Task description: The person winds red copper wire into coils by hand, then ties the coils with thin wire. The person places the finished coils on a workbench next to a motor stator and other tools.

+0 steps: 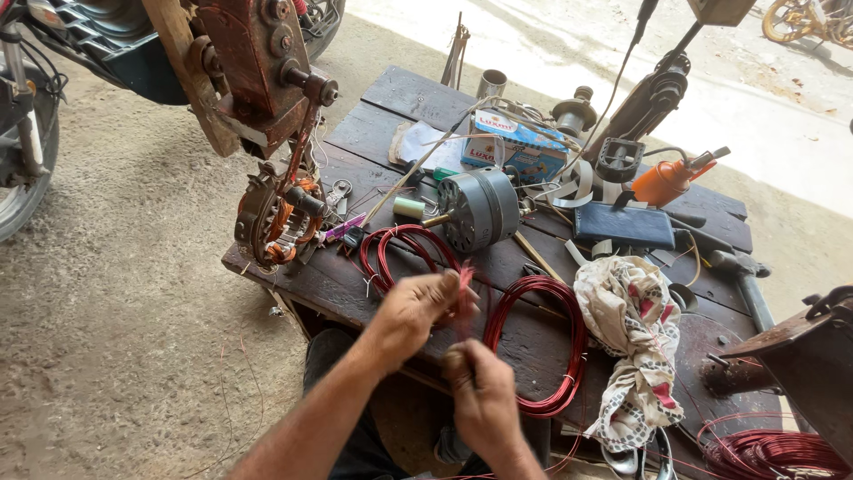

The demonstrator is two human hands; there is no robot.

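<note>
Surface (426, 98): dark, weathered wooden planks. Motor (478, 209): grey ribbed metal cylinder, laid on its side. Cloth (633, 342): crumpled, printed, pale. Wire coil (542, 342): glossy red enamelled loops, lying flat beside the hands. Left hand (410, 311) and right hand (480, 387): both closed, a blurred red wire strand (466, 289) pinched between them.
</note>
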